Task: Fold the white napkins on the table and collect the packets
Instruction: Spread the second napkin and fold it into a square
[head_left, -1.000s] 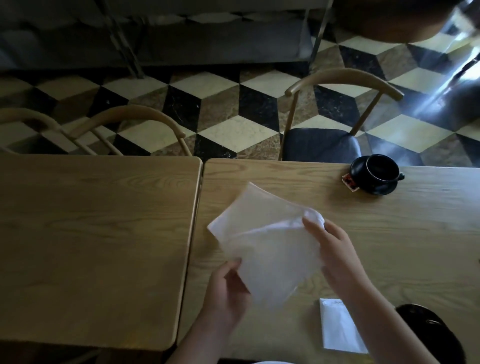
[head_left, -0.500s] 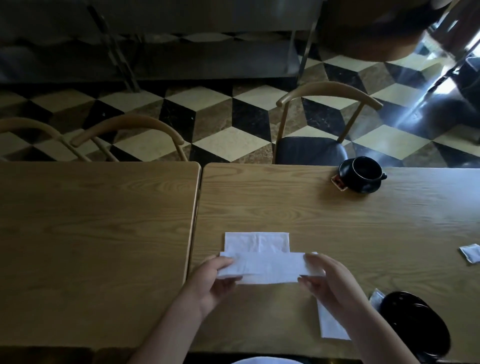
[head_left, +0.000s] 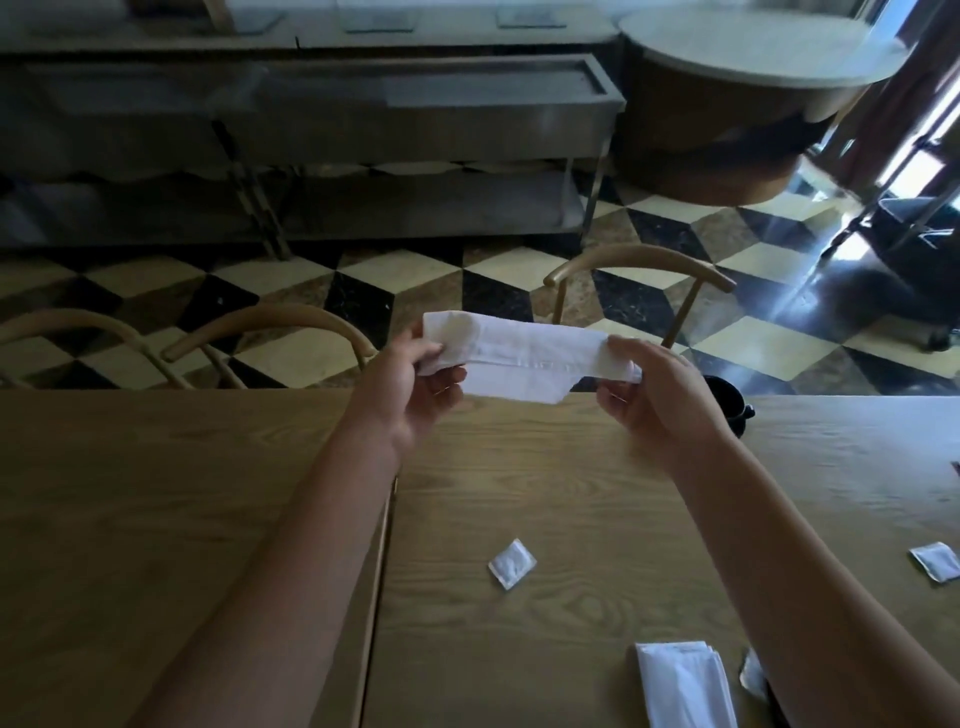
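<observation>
The napkin (head_left: 524, 358) is plain white, as are the small packet (head_left: 511, 563) and the folded stack (head_left: 684, 683). The table (head_left: 545, 488) shows tan wood grain (fairly streaky). The floor (head_left: 415, 280) is a black, cream and brown cube pattern.

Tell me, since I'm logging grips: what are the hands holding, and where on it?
Both hold one folded white napkin above the table: left hand pinches its left end, right hand its right end.
</observation>
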